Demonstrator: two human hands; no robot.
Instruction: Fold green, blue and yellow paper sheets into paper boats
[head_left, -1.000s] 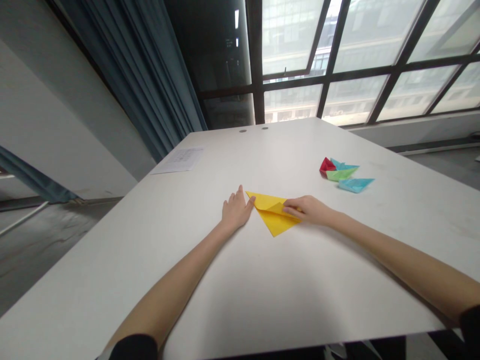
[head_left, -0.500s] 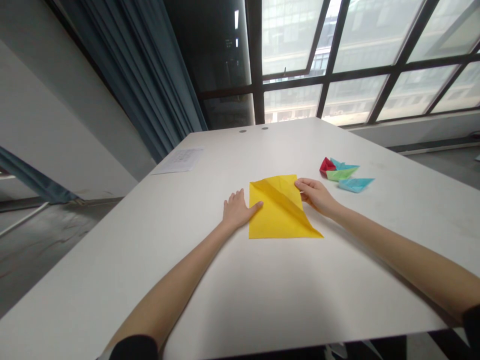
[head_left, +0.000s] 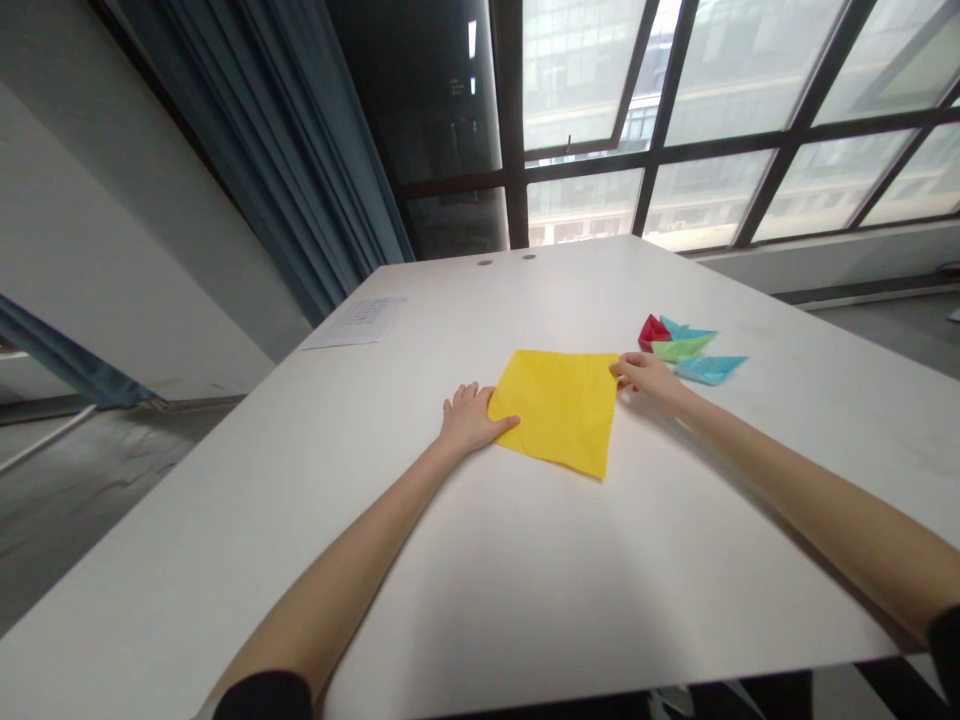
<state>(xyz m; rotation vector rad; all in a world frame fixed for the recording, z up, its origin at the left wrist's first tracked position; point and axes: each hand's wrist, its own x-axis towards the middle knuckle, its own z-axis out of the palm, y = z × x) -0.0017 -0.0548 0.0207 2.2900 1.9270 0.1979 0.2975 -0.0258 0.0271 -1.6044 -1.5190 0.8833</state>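
Note:
A yellow sheet of paper (head_left: 556, 410) lies turned at a slant on the white table (head_left: 480, 580), its lower right corner pointing toward me. My left hand (head_left: 471, 418) rests at the sheet's left edge with fingers spread, the thumb lying on top of the paper. At the upper right corner, my right hand (head_left: 643, 374) pinches the paper between thumb and fingers.
Right of the sheet sit folded paper pieces: a red one (head_left: 654, 332), a green one (head_left: 682, 347) and a light blue one (head_left: 711, 370), with another blue piece behind. A printed white sheet (head_left: 356, 322) lies at the table's far left.
The yellow sheet has rotated and now looks flatter, without the diagonal ridge seen before. My right hand has moved slightly right with its corner; my left hand has shifted slightly down and left.

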